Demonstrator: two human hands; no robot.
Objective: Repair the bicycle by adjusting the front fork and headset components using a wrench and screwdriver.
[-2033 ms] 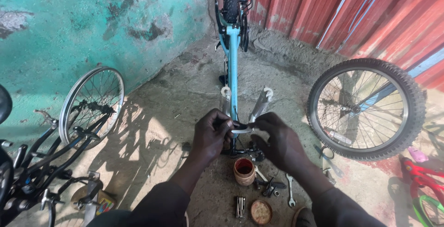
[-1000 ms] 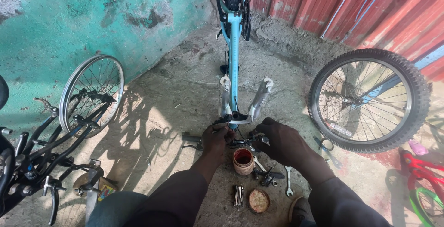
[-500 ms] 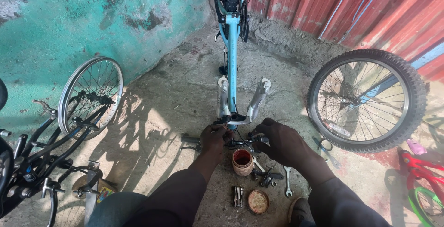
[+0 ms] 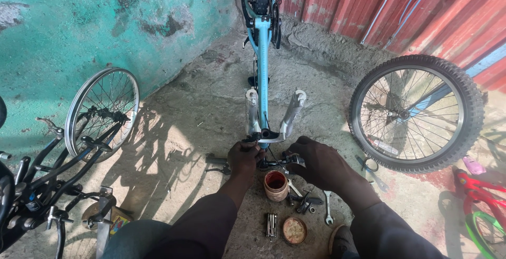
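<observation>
Head view looks straight down on a light-blue bicycle frame [image 4: 262, 53] lying upside down on the concrete, its silver fork legs [image 4: 292, 114] pointing up at me with no wheel between them, which I take as the reason the spoked wheel with the knobby tyre [image 4: 416, 112] leans against the red corrugated wall [image 4: 379, 6]. My left hand [image 4: 244, 159] is clenched around the handlebar area at the fork's base, and I judge it is steadying the frame. My right hand [image 4: 316, 163] curls over the other side of the bar, fingers closed on it; whether it also holds a tool I cannot tell. Just below my hands stands a small open tin of reddish grease [image 4: 275, 184], its lid [image 4: 294, 230] beside a multi-tool [image 4: 271, 224] and a spanner [image 4: 328, 206], all within easy reach. At left, a bare-rimmed wheel [image 4: 103, 111] rests against the turquoise wall [image 4: 105, 21].
</observation>
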